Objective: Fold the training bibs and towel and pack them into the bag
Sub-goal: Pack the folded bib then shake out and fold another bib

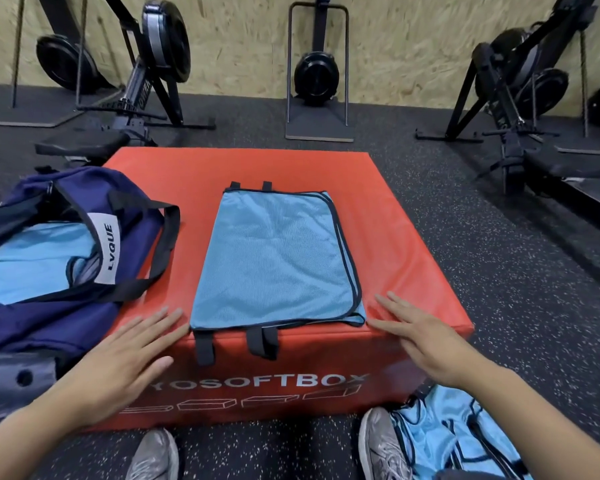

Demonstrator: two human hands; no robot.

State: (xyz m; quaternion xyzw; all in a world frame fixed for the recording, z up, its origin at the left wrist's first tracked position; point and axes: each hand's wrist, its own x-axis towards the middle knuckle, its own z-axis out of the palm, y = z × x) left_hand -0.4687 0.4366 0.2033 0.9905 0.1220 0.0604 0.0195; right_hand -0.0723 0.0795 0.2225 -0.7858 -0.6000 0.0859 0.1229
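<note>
Both hands (129, 355) (420, 341) flat-fingered, flanking folded bib (274, 258), seemingly untouching.

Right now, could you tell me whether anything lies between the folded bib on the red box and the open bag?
Nothing visible: the folded blue bib lies beside the navy bag, whose mouth gapes open; only bare red box between.

A gym: rowing machines (153, 64), speckled rubber floor (499, 271).

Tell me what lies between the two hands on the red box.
In the head view, the folded blue bib lies between the left hand and the right hand.
</note>
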